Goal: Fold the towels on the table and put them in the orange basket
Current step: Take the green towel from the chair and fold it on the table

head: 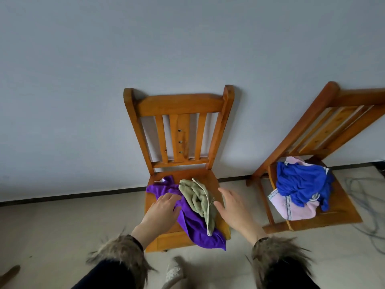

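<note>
Fur-trimmed dark sleeves (125, 255) fill the bottom of the frame, and between them a pale slipper (174, 272) shows on the floor; your left hand (161, 211) reaches up from lower centre with fingers straight, its fingertips lying on the purple towel (193, 226); your right hand (234, 207) hovers just right of the heap, fingers spread and relaxed, gripping nothing. Both hands are apart, one on each side of the cloth.

You have the purple towel crumpled across the seat of the wooden chair (179, 105) at the centre of the frame, one end hanging over the seat's front edge; the olive-green towel (200, 199) lies bunched on top of it, between your two hands.

At the right of the frame a second wooden chair (325, 113) stands against the wall; on its seat a blue towel (302, 182) is heaped over a pink towel (295, 209); grey cables (373, 205) trail over the floor at the far right edge.
</note>
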Tool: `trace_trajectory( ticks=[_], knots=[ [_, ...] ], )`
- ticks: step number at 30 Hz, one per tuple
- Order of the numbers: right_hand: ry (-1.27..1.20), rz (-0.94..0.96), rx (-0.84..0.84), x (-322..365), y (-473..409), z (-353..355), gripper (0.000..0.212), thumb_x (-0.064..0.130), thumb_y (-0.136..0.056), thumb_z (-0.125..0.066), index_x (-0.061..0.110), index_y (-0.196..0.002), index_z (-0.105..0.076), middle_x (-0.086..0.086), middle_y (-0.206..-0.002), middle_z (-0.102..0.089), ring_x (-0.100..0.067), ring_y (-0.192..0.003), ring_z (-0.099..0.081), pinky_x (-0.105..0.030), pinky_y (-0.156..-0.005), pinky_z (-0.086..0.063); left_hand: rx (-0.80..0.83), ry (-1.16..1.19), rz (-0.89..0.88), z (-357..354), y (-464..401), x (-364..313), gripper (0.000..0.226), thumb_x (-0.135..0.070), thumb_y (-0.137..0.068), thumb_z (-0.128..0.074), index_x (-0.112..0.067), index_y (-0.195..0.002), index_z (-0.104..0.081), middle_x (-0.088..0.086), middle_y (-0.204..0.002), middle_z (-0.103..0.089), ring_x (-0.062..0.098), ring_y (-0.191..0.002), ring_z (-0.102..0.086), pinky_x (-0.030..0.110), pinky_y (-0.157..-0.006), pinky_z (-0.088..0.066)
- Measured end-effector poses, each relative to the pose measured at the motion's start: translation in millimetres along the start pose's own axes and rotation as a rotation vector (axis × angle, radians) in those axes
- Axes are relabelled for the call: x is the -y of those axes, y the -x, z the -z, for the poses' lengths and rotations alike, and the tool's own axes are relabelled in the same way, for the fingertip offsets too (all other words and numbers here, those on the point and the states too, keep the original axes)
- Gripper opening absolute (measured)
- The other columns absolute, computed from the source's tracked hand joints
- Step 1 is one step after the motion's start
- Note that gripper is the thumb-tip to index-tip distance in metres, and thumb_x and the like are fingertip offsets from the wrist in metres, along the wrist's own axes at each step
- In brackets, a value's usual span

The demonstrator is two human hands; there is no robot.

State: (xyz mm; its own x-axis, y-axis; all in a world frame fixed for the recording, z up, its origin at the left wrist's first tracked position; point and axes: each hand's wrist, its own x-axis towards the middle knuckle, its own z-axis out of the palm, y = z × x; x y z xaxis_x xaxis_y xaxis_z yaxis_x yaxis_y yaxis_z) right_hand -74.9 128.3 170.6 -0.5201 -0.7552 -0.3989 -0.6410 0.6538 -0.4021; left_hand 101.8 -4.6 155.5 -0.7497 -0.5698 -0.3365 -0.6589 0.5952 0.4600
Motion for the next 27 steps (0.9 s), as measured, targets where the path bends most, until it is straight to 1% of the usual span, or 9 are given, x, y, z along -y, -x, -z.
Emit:
trace_trajectory(
  ticks=[2, 7, 11, 13, 16, 20, 22, 25, 27],
  knots=[
    [-0.001, -0.020, 0.047, -14.5, -24.6, -6.3, 0.051, 0.038, -0.096, -0.045, 0.022, -0.142, -0.031, -0.002, -0.143, -0.041, -0.022, -0.131, -0.040, -0.041, -0.106, -0.038, 0.033, -0.015, 0.006, -12.6, -24.0, 1.8, 0.038, -0.031, -0.098, -0.041, -0.022, -0.134, -0.044, -0.001, -0.136, -0.047, 0.017, -0.122, -0.046, 0.030, -0.099, -0.042],
    [0.035, -0.015, 0.084, -50.4, -98.3, -33.4, 0.047, 0.037, -0.096, -0.043, 0.018, -0.139, -0.036, -0.004, -0.135, -0.048, -0.022, -0.124, -0.045, -0.040, -0.101, -0.041, 0.056, 0.001, 0.044, -60.5, -84.1, 7.6, 0.039, -0.026, -0.098, -0.042, -0.020, -0.136, -0.044, 0.000, -0.135, -0.047, 0.019, -0.124, -0.046, 0.032, -0.098, -0.042],
    [-0.015, -0.084, 0.283, -72.1, -140.1, -82.9, 0.050, 0.044, -0.096, -0.040, 0.013, -0.135, -0.041, -0.006, -0.131, -0.052, -0.023, -0.119, -0.051, -0.040, -0.097, -0.044, 0.093, 0.037, 0.106, -108.4, -106.7, 21.7, 0.038, -0.025, -0.098, -0.041, -0.021, -0.136, -0.043, -0.003, -0.135, -0.047, 0.015, -0.124, -0.044, 0.028, -0.098, -0.040],
    [-0.054, -0.143, 0.360, -79.5, -148.7, -109.9, 0.052, 0.048, -0.094, -0.041, 0.008, -0.125, -0.049, -0.008, -0.122, -0.059, -0.024, -0.111, -0.056, -0.037, -0.091, -0.047, 0.113, 0.037, 0.113, -126.1, -111.8, 28.6, 0.038, -0.023, -0.099, -0.040, -0.021, -0.137, -0.042, -0.003, -0.136, -0.046, 0.015, -0.126, -0.042, 0.027, -0.100, -0.037],
    [-0.125, -0.277, 0.337, -91.6, -157.6, -149.9, 0.045, 0.048, -0.091, -0.048, 0.009, -0.113, -0.056, -0.007, -0.112, -0.064, -0.026, -0.104, -0.060, -0.032, -0.086, -0.048, 0.135, 0.028, 0.118, -147.6, -123.6, 38.2, 0.039, -0.021, -0.099, -0.039, -0.021, -0.137, -0.041, -0.004, -0.136, -0.045, 0.013, -0.126, -0.042, 0.024, -0.100, -0.035],
    [-0.320, -0.386, 0.264, -101.0, -165.1, -178.6, 0.023, 0.026, -0.089, -0.056, 0.006, -0.097, -0.064, -0.007, -0.099, -0.069, -0.025, -0.096, -0.064, -0.030, -0.078, -0.048, 0.111, 0.086, 0.108, -160.3, -141.9, 39.3, 0.036, -0.016, -0.098, -0.041, -0.019, -0.134, -0.045, -0.002, -0.134, -0.048, 0.016, -0.120, -0.048, 0.026, -0.096, -0.040],
    [-0.373, -0.377, 0.239, -103.3, -165.3, -179.4, 0.016, 0.022, -0.089, -0.057, 0.009, -0.094, -0.065, -0.005, -0.098, -0.069, -0.021, -0.095, -0.064, -0.028, -0.078, -0.049, 0.085, 0.095, 0.074, -163.1, -149.7, 35.1, 0.036, -0.011, -0.096, -0.043, -0.017, -0.131, -0.048, 0.000, -0.132, -0.050, 0.017, -0.119, -0.050, 0.027, -0.097, -0.040],
    [-0.408, -0.314, 0.274, -103.1, -162.4, -178.1, 0.020, 0.027, -0.089, -0.058, 0.011, -0.100, -0.064, -0.001, -0.103, -0.069, -0.016, -0.096, -0.064, -0.026, -0.082, -0.049, 0.066, 0.031, -0.030, -167.9, -162.5, 30.1, 0.041, -0.003, -0.093, -0.043, -0.015, -0.131, -0.049, 0.003, -0.136, -0.046, 0.019, -0.128, -0.041, 0.030, -0.104, -0.037],
    [-0.361, -0.278, 0.290, -99.8, -159.9, -181.3, 0.018, 0.031, -0.087, -0.059, 0.014, -0.090, -0.063, -0.001, -0.093, -0.070, -0.017, -0.086, -0.065, -0.028, -0.075, -0.051, 0.092, -0.054, -0.074, -170.8, -171.8, 28.3, 0.049, 0.000, -0.091, -0.042, -0.019, -0.136, -0.045, 0.004, -0.144, -0.036, 0.021, -0.136, -0.030, 0.033, -0.108, -0.034]
  ],
)
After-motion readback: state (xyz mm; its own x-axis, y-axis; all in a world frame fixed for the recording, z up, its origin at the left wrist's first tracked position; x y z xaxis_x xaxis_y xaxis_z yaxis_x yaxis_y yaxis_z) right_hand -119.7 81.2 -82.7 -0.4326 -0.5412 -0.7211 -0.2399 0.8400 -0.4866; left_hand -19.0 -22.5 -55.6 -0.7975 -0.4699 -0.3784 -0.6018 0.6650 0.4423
